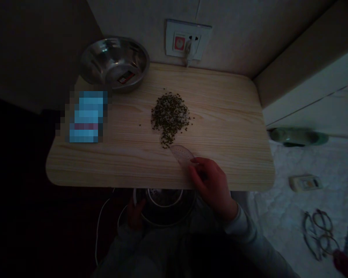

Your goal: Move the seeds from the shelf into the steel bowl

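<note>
A heap of small dark green beans [170,117] lies in the middle of a light wooden table [226,116]. My right hand [213,185] is at the table's near edge, its fingers pinched on a clear plastic half-round ruler [182,154] whose tip touches the near end of the heap. Below the table edge my left hand [135,212] grips the rim of a steel bowl [165,206] held under the edge, partly hidden by the table.
An empty steel bowl [115,61] stands at the table's far left corner, with a blurred blue object [87,116] in front of it. A wall socket with a plug [188,40] is behind. On the right, a white bed surface holds scissors [319,231] and a small box [305,182].
</note>
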`<action>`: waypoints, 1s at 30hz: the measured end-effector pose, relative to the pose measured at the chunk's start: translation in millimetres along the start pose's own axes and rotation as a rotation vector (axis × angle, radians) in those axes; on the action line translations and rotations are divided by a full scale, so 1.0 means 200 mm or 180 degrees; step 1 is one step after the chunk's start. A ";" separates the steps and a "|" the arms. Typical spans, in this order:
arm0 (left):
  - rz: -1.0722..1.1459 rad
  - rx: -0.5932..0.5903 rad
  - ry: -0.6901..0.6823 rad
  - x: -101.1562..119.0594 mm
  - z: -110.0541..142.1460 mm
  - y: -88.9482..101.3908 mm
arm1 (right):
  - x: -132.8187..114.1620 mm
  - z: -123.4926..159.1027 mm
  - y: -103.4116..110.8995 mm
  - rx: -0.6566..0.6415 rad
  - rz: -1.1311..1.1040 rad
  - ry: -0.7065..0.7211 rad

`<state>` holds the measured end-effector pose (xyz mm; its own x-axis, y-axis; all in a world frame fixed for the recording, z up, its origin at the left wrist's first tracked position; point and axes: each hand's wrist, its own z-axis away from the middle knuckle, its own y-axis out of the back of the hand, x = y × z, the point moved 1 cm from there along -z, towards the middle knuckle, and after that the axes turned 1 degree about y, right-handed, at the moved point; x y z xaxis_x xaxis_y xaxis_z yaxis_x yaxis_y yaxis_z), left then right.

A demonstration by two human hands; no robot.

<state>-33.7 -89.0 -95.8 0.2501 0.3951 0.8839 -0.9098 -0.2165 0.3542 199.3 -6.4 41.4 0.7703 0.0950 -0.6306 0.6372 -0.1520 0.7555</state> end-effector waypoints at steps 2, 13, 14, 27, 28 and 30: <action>-0.0009 0.0017 0.0073 0.02 0.00 0.01 | 0.00 0.00 0.00 -0.0015 0.0009 0.0024; 0.0248 0.0058 0.0589 0.07 -0.01 -0.02 | -0.03 -0.03 -0.02 -0.0063 -0.0014 0.0005; 0.0249 0.0061 0.0600 0.06 -0.01 -0.02 | -0.03 -0.03 -0.02 -0.0066 -0.0012 -0.0004; 0.0135 0.0022 0.0455 0.04 -0.01 0.00 | -0.02 -0.02 -0.02 -0.0025 -0.0046 -0.0206; 0.0129 0.0016 0.0450 0.04 -0.01 0.00 | -0.02 -0.01 -0.01 -0.0014 -0.0041 -0.0211; 0.0167 -0.0019 0.0406 0.05 -0.01 0.01 | -0.01 -0.01 -0.01 0.0009 -0.0036 -0.0210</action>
<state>-32.9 -84.1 -86.3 0.1583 0.4938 0.8550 -0.9226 -0.2346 0.3063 195.8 -4.2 41.6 0.7597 0.0316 -0.6495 0.6458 -0.1541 0.7478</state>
